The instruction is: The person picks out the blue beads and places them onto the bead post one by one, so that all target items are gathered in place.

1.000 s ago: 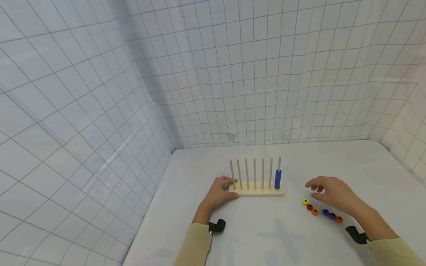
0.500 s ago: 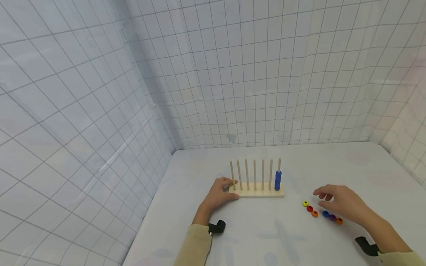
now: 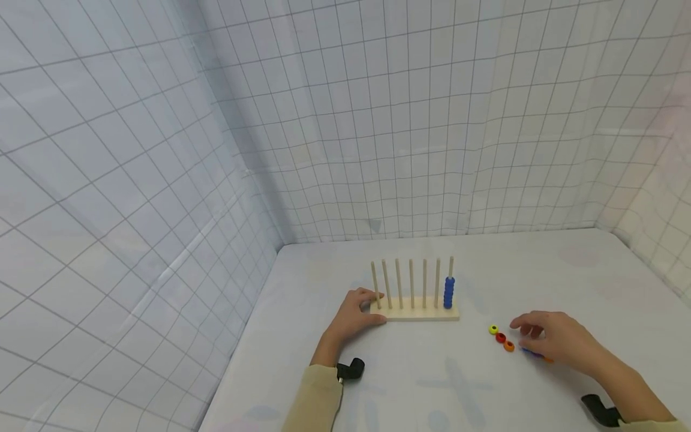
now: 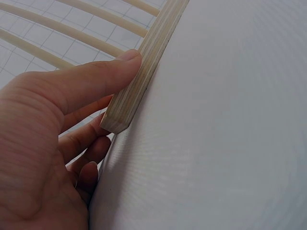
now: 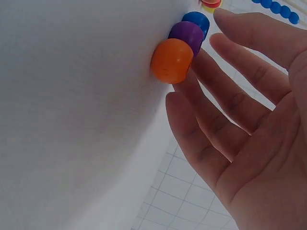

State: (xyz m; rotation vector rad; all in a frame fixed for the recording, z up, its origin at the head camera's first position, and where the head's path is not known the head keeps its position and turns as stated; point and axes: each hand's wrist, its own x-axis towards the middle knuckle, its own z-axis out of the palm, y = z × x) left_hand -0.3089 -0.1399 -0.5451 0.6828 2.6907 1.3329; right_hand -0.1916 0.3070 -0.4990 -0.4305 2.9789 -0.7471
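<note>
A wooden rack with a flat base (image 3: pixel 415 313) and a row of upright pegs stands on the table. Blue beads (image 3: pixel 448 294) are stacked on its rightmost peg; the other pegs are bare. My left hand (image 3: pixel 353 315) grips the base's left end, its thumb (image 4: pixel 103 79) on the front edge and fingers behind. My right hand (image 3: pixel 564 342) hovers, fingers loosely bent, over a short row of orange (image 5: pixel 171 61), purple (image 5: pixel 188 34) and blue (image 5: pixel 197 21) beads. In the right wrist view nothing is pinched between its fingers; the head view partly hides this row.
A yellow bead (image 3: pixel 493 329), a red bead (image 3: pixel 501 338) and an orange bead (image 3: pixel 509 346) lie in a slanting line between rack and right hand. The white table (image 3: pixel 421 384) is bounded by grid-patterned cloth (image 3: pixel 399 150) at the back and sides.
My right hand has drawn back to the right and lowered toward the nearer beads, now covering part of their row in the head view. The left hand keeps its grip on the rack.
</note>
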